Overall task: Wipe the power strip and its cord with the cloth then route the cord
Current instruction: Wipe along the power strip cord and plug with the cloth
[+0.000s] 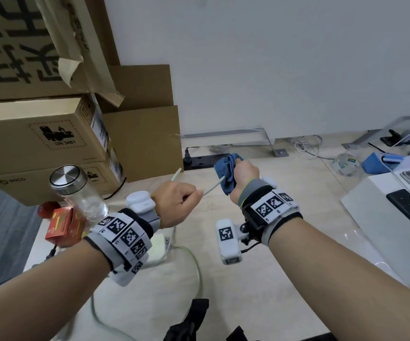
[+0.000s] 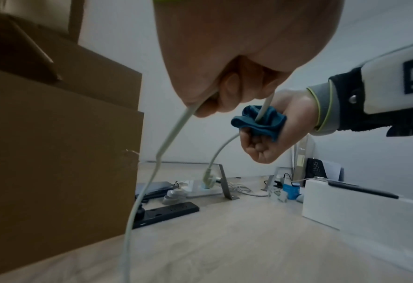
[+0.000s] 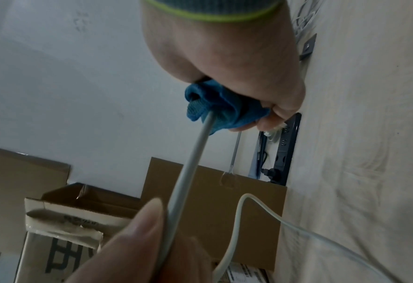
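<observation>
A pale cord (image 1: 212,189) is stretched in the air between my two hands. My left hand (image 1: 186,200) grips it in a fist (image 2: 224,86). My right hand (image 1: 242,172) holds a bunched blue cloth (image 1: 226,174) wrapped round the cord (image 3: 191,168), just to the right of the left hand. In the left wrist view the cord leaves the cloth (image 2: 261,122) and hangs down to its plug (image 2: 207,179). The white power strip (image 1: 159,244) lies on the desk, mostly hidden under my left wrist. Slack cord (image 1: 197,267) loops on the desk near me.
Cardboard boxes (image 1: 41,136) are stacked at the left, with a glass bottle (image 1: 81,195) and a small red box (image 1: 60,226) in front. A black power strip (image 1: 202,161) lies by the wall. A white box (image 1: 380,225), phones and cables crowd the right side.
</observation>
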A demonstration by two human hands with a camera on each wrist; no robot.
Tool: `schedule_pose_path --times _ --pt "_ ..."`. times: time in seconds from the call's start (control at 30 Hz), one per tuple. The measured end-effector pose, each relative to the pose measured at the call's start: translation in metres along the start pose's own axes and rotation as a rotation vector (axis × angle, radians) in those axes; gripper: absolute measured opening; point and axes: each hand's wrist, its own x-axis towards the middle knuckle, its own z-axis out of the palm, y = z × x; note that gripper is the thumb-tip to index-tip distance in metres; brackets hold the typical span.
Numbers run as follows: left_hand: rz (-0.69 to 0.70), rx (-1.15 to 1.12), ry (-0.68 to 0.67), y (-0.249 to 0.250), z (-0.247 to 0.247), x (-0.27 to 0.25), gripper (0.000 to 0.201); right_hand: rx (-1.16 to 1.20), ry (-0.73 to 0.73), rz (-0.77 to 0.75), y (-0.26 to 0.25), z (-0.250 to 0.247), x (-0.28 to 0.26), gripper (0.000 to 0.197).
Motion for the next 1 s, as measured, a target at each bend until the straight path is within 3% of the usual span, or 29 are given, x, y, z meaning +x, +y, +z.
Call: schedule_pose_path --times 0.03,0.1,0.17,0.33,0.43,0.5,0.57,0.63,0.7,0.8,0.83,0.93,1.0 --pt "0.029 0.025 -0.015 -0.002 -0.004 -0.002 0.048 -0.114 0.013 -0.081 0.002 -0.001 -0.001 0.041" --pt "0.089 0.085 -0.055 -0.007 -0.011 -0.007 0.048 0.183 -0.066 0.004 -0.001 -0.002 0.012 0.034" --pt "0.106 0.130 -0.113 -0.014 -0.015 -0.012 0.049 0.383 -0.077 -0.020 0.001 -0.004 0.017 0.019" --pt "-0.159 0.380 -0.248 -0.047 -0.007 -0.012 0.060 0.435 0.003 -0.049 0.005 -0.001 0.017 0.033" --pt "-0.259 0.221 -0.268 -0.031 0.010 -0.001 0.040 0.388 -0.055 -0.001 0.006 0.009 0.010 0.031" --pt "-0.348 -0.025 -0.197 -0.008 0.021 0.011 0.023 0.366 -0.101 0.016 0.012 0.020 0.007 0.036" --pt "-0.399 -0.138 -0.049 0.010 0.028 0.020 0.028 0.351 -0.119 0.008 0.017 0.027 0.007 0.044" --pt "-0.336 -0.074 0.084 0.015 0.034 0.019 0.043 0.345 -0.122 0.014 0.019 0.027 0.007 0.043" --pt "-0.202 0.068 0.112 0.015 0.036 0.011 0.052 0.384 -0.124 0.045 0.021 0.023 0.009 0.038" --pt "-0.030 0.258 -0.026 0.017 0.032 -0.001 0.050 0.401 -0.115 -0.010 0.026 0.018 0.013 0.021" --pt "0.002 0.312 -0.090 0.019 0.031 -0.004 0.049 0.389 -0.081 -0.005 0.027 0.014 0.017 0.026" --pt "-0.025 0.431 -0.261 0.022 0.029 -0.012 0.050 0.405 -0.073 0.063 0.028 0.005 0.021 0.029" --pt "-0.092 0.447 -0.332 0.017 0.032 -0.017 0.049 0.216 -0.118 -0.068 0.035 0.008 0.018 0.031"
